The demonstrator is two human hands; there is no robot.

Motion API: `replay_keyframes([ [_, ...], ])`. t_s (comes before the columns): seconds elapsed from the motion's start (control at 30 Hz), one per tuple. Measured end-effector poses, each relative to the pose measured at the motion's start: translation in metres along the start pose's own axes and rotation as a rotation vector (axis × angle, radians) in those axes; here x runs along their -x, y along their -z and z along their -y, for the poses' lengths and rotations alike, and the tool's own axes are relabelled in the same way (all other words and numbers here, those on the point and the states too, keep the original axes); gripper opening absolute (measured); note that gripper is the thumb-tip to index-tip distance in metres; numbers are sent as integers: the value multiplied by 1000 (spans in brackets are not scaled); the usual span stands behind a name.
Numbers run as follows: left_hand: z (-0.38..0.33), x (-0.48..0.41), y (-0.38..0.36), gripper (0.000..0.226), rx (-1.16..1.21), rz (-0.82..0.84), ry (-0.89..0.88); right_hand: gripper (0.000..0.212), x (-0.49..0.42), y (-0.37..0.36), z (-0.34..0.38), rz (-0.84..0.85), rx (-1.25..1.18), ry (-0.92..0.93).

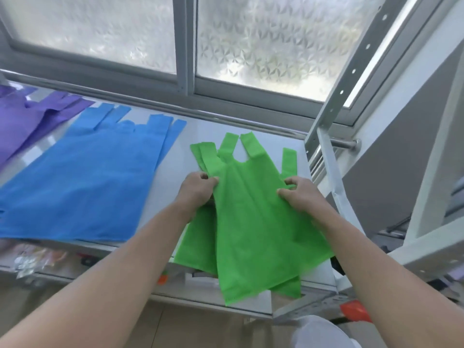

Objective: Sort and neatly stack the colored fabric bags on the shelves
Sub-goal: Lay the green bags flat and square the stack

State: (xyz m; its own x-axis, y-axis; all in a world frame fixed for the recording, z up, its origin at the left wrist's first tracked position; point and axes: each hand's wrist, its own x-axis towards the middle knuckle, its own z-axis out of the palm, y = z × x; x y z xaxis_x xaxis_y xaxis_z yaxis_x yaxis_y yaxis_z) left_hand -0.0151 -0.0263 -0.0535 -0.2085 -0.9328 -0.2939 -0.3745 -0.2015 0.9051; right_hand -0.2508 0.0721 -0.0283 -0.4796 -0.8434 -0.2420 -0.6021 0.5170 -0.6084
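while maybe three green bags (253, 222) overhang the shelf (213, 136), left hand (197, 189) and right hand (301, 194) pinch their edges.

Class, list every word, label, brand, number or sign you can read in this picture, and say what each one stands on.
No text can be read anywhere in this view.
The green bags, blue bags and purple bags are plain, with no print showing.
The wrapped items on the lower level may carry print, but they are too blurred to read.
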Motion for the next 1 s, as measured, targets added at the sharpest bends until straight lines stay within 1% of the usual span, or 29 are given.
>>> replay_keyframes([
  [0.07, -8, -1, 2, 17, -132, 29, -48, 60, 2, 3, 1, 57, -63, -59],
  [0.1, -11, -2, 2, 23, -186, 48, -63, 60, 3, 3, 0, 60, -87, -65],
  [0.17, -14, -6, 2, 47, -263, 38, -94, 58, 6, 1, -2, 36, -147, -42],
  [0.23, -18, -12, 5, 62, -273, -24, -179, 56, 11, -1, -6, -32, -241, -7],
  [0.3, -30, -20, 9, 70, -174, -54, -306, 59, 20, 3, -10, -128, -405, 20],
  [0.33, -40, -22, 12, 71, -69, -43, -359, 64, 25, 5, -13, -181, -500, 24],
  [0.4, -57, -29, 14, 70, 127, 14, -400, 77, 26, 4, -29, -285, -639, 15],
  [0.43, -61, -33, 12, 68, 137, 34, -389, 81, 26, 0, -41, -311, -662, 9],
  [0.47, -62, -36, 9, 67, 64, 43, -340, 82, 31, -5, -44, -304, -660, -11],
  [0.5, -59, -39, 6, 65, -52, 54, -267, 80, 37, -11, -45, -261, -637, -58],
  [0.53, -54, -39, 3, 63, -182, 78, -175, 73, 42, -17, -44, -208, -614, -118],
  [0.57, -45, -39, 0, 61, -272, 105, -89, 62, 45, -21, -43, -172, -597, -177],
  [0.6, -37, -38, -1, 58, -309, 123, -25, 51, 46, -25, -44, -156, -590, -203],
  [0.63, -27, -37, -2, 55, -305, 120, 7, 47, 43, -28, -46, -159, -572, -214],
  [0.73, -9, -33, 0, 51, -232, 66, -13, 46, 38, -31, -47, -167, -510, -212],
  [0.83, -4, -31, -1, 50, -249, 59, -78, 46, 37, -32, -47, -148, -508, -235],
  [0.9, -8, -29, -2, 55, -309, 60, -131, 57, 35, -29, -44, -121, -509, -232],
  [0.97, -13, -26, -3, 64, -406, 77, -208, 71, 30, -23, -38, -104, -545, -222],
  [1.0, -14, -25, -3, 69, -462, 95, -248, 73, 25, -19, -32, -101, -566, -216],
])
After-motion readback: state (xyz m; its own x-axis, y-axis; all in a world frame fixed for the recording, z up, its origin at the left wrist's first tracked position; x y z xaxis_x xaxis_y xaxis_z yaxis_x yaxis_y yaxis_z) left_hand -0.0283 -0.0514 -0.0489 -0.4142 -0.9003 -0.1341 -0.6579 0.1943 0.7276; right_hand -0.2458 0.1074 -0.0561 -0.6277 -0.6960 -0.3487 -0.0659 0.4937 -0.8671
